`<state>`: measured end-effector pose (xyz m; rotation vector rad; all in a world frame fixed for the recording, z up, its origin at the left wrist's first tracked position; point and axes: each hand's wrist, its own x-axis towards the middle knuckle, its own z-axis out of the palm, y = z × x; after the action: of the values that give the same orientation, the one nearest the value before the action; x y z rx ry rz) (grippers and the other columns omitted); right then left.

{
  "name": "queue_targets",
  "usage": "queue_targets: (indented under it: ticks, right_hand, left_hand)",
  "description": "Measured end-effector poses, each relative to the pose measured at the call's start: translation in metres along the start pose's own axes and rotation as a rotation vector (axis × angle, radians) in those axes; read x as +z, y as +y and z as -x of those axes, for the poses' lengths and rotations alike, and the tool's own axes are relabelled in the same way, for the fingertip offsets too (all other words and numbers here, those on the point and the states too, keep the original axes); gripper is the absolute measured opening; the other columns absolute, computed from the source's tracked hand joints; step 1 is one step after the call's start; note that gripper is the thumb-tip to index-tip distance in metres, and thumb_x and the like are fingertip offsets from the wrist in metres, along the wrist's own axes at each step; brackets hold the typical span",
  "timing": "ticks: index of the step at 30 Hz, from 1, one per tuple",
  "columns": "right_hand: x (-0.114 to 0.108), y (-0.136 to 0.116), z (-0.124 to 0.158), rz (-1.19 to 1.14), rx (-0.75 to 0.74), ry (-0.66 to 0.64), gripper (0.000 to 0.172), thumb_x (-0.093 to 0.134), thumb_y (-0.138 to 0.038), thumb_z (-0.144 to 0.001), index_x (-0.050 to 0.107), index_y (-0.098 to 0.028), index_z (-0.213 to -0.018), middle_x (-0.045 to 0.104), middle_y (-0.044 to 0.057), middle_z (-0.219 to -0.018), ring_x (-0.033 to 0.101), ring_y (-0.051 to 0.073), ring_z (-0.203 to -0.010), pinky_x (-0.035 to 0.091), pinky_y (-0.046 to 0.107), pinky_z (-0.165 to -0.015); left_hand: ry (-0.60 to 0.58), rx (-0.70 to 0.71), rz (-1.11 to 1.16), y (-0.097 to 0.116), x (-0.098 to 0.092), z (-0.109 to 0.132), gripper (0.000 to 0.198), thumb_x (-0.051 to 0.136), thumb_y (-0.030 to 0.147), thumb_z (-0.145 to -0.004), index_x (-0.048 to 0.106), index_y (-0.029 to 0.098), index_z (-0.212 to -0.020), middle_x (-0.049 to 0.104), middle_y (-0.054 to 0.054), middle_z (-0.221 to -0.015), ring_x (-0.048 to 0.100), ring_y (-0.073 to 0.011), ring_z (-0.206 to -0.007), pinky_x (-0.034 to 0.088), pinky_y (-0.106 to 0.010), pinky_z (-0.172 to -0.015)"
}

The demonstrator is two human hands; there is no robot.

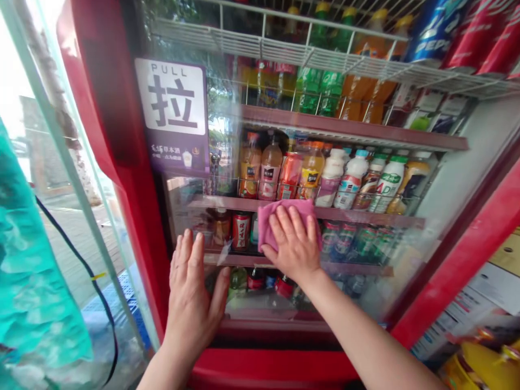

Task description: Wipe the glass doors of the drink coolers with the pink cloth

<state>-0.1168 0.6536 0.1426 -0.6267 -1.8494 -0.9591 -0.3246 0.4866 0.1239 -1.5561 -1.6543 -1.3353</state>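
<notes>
1. Well left of the glass door (390,276) of a red drinks cooler hangs a teal plastic sheet (36,271). A black cable (94,290) runs down between the sheet and the door, just beside the sheet.
2. High on the door's left side is a purple-and-white PULL sticker (173,114) with a large Chinese character.
3. Low on the door, left of centre, the left hand (193,292) lies flat against the glass. Its fingers are slightly spread and point upward, and it pinches nothing.
4. At the middle of the door, up and to the right of the left hand, a bunched pink cloth (286,216) touches the glass. Its longer side runs across the door. The right hand (292,244) is spread over the cloth's lower part, pressing it to the glass without pinching, so it is the nearer hand.
5. Behind the door, a red can (241,230) stands just above the left hand's fingertips. A row of bottled drinks (333,179) stands above the cloth, and blue Pepsi cans (430,32) sit at the top right.
6. Right of the door, a cardboard carton (491,287) stands above a yellow package (483,368).
</notes>
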Motion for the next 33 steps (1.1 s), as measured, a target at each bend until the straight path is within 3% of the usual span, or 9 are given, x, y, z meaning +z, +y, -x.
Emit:
queue_targets:
  ticks: [3,6,10,16,20,23,25,27,33]
  right_hand:
    - [-0.009,0.019,0.026,0.087,0.126,0.005,0.084,0.056,-0.061,-0.108,0.037,-0.014,-0.175,0.053,0.023,-0.172,0.032,0.039,-0.172,0.02,0.069,-0.139]
    - [-0.007,0.009,0.03,0.137,0.21,0.003,0.09,0.052,-0.062,-0.109,0.03,-0.007,-0.176,0.044,0.03,-0.176,0.027,0.046,-0.172,0.024,0.077,-0.134]
    - [0.008,-0.038,0.006,0.108,0.239,-0.011,0.088,0.054,-0.059,-0.108,0.035,-0.003,-0.173,0.042,0.032,-0.176,0.022,0.048,-0.173,0.022,0.08,-0.133]
    - [0.037,-0.123,-0.04,-0.112,0.078,-0.066,0.075,0.06,-0.051,-0.108,0.042,-0.016,-0.172,0.05,0.019,-0.176,0.03,0.038,-0.172,0.012,0.07,-0.14]
    - [0.056,-0.177,-0.066,-0.284,-0.062,-0.133,0.07,0.049,-0.038,-0.114,0.03,-0.014,-0.177,0.03,0.011,-0.186,0.027,0.029,-0.174,0.018,0.058,-0.145]
    - [0.064,-0.2,-0.081,-0.373,-0.17,-0.312,0.076,0.054,-0.032,-0.111,0.023,-0.01,-0.178,0.02,0.012,-0.187,0.023,0.026,-0.176,0.023,0.054,-0.146]
    - [0.062,-0.2,-0.086,-0.365,-0.233,-0.437,0.078,0.055,-0.032,-0.111,0.022,-0.012,-0.179,0.017,0.01,-0.188,0.021,0.025,-0.176,0.023,0.052,-0.146]
    - [0.053,-0.189,-0.083,-0.27,-0.278,-0.456,0.07,0.044,-0.029,-0.114,0.022,-0.016,-0.179,0.013,0.006,-0.189,0.019,0.022,-0.176,0.021,0.047,-0.147]
    - [0.018,-0.128,-0.046,0.082,-0.272,-0.183,0.069,0.021,-0.016,-0.109,0.036,-0.024,-0.176,0.025,0.005,-0.186,0.028,0.016,-0.172,0.034,0.035,-0.138]
  left_hand:
    - [0.001,-0.026,0.015,-0.008,-0.001,0.007,0.089,0.066,0.035,-0.104,0.019,0.03,-0.179,0.026,-0.017,-0.187,0.025,-0.0362,-0.174,0.033,-0.066,-0.138]
    - [0.005,-0.066,0.039,-0.018,-0.006,0.014,0.088,0.065,0.034,-0.104,0.019,0.03,-0.179,0.026,-0.016,-0.187,0.025,-0.035,-0.175,0.033,-0.064,-0.138]
    - [0.0,-0.096,0.052,-0.031,-0.016,0.022,0.088,0.066,0.033,-0.104,0.019,0.031,-0.179,0.025,-0.014,-0.188,0.025,-0.0335,-0.175,0.031,-0.063,-0.139]
    - [-0.015,-0.108,0.018,-0.048,-0.034,0.033,0.089,0.067,0.035,-0.104,0.02,0.028,-0.179,0.026,-0.016,-0.187,0.025,-0.0338,-0.175,0.03,-0.062,-0.14]
    - [-0.021,-0.118,-0.018,-0.053,-0.042,0.036,0.089,0.067,0.04,-0.103,0.022,0.026,-0.179,0.028,-0.018,-0.186,0.027,-0.0364,-0.174,0.031,-0.064,-0.14]
    - [-0.029,-0.115,-0.037,-0.053,-0.043,0.032,0.09,0.066,0.045,-0.103,0.022,0.024,-0.179,0.026,-0.02,-0.186,0.027,-0.0391,-0.173,0.031,-0.067,-0.139]
    - [-0.028,-0.105,-0.037,-0.049,-0.04,0.028,0.091,0.066,0.047,-0.103,0.023,0.022,-0.179,0.026,-0.021,-0.186,0.028,-0.041,-0.173,0.032,-0.069,-0.138]
    - [-0.043,-0.097,-0.034,-0.042,-0.036,0.024,0.092,0.066,0.048,-0.102,0.023,0.023,-0.179,0.025,-0.02,-0.186,0.027,-0.042,-0.173,0.031,-0.07,-0.138]
    - [-0.104,-0.077,-0.014,-0.008,-0.016,0.015,0.094,0.066,0.05,-0.1,0.02,0.032,-0.18,0.022,-0.01,-0.189,0.023,-0.0434,-0.174,0.026,-0.071,-0.141]
